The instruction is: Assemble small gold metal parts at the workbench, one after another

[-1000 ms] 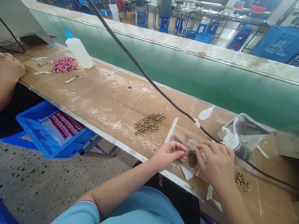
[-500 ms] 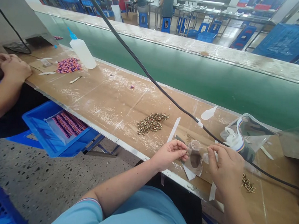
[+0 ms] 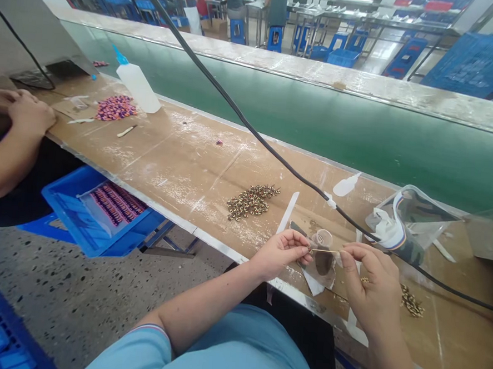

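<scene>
Between the fingertips of my left hand (image 3: pixel 283 256) is a small dark-and-gold piece. My right hand (image 3: pixel 370 278) pinches a thin pale stick (image 3: pixel 325 251), whose far end meets the piece at my left fingertips. Behind the stick stands a small clear cup (image 3: pixel 324 239) on a dark-stained patch of the cardboard. A larger pile of small gold-and-dark pieces (image 3: pixel 251 202) lies up and left of my left hand. Just right of my right hand is a smaller pile of similar pieces (image 3: pixel 412 301).
A black cable (image 3: pixel 242 117) crosses over the cardboard-covered bench (image 3: pixel 176 163). A clear pouch (image 3: pixel 415 217) lies at the right, a white bottle (image 3: pixel 139 89) at the back left. Another person's hands (image 3: pixel 28 110) are at the far left, above a blue crate (image 3: pixel 73 218).
The stick in my right hand has moved left and down from the cup, and its tip now reaches the piece in my left hand. The view has shifted slightly.
</scene>
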The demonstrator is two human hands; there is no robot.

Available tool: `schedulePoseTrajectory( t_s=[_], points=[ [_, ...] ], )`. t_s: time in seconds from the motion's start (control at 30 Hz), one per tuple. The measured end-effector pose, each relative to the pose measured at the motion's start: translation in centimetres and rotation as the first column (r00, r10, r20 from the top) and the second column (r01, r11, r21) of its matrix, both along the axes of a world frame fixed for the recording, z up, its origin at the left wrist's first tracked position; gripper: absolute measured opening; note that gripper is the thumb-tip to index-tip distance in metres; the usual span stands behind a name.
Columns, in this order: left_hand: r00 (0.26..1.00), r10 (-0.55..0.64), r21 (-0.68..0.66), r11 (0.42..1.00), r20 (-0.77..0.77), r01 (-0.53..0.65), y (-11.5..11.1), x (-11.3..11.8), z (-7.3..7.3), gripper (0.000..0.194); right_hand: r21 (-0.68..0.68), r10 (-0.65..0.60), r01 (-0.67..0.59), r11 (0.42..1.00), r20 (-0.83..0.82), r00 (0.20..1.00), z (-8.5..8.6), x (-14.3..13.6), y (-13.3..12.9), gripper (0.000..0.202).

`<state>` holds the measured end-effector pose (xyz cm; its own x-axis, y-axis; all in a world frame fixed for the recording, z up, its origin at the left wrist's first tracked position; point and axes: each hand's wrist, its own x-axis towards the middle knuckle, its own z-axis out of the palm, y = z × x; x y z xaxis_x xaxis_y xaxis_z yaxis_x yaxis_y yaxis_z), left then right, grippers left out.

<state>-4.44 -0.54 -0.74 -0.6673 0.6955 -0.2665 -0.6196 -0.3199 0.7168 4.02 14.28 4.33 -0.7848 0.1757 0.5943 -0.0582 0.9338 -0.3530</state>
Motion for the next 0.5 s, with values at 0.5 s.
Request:
schedulePoseTrajectory(
  t_s=[0.5],
  points=[
    [1.000, 0.002, -0.013, 1.000, -0.026, -0.002, -0.08, 0.10, 0.33, 0.038, 0.178, 0.068, -0.065, 0.982, -0.010, 0.998, 0.62, 0.14, -0.34, 0.011]
  ],
)
